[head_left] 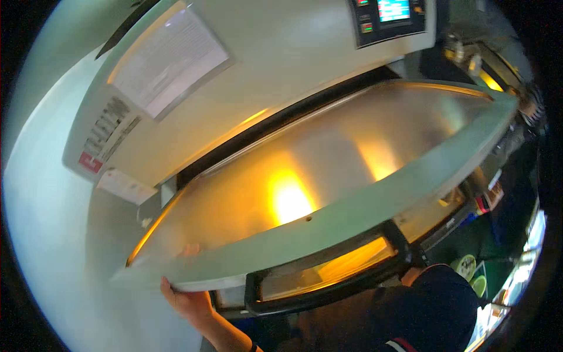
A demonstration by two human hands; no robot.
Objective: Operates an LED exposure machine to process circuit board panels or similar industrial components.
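My left hand (190,302) is at the near left corner of a wide, pale green frame (352,208) with a shiny, sheet-like surface (328,152) inside it. It is closed on the frame's edge, with some fingers hidden beneath. A black looped handle (316,304) sticks out from the front of the frame, nearest to me. On the right, a dark sleeve (443,299) and a bit of bare arm (412,276) show beside the handle. The frame hides what lies beyond that arm, and my right hand is not visible.
Behind the frame rises a large pale machine body (281,53) bearing a paper sheet (170,61) and a lit control screen (393,10). A small white tag (126,186) hangs at its lower left. Round green containers (466,267) stand low on the right.
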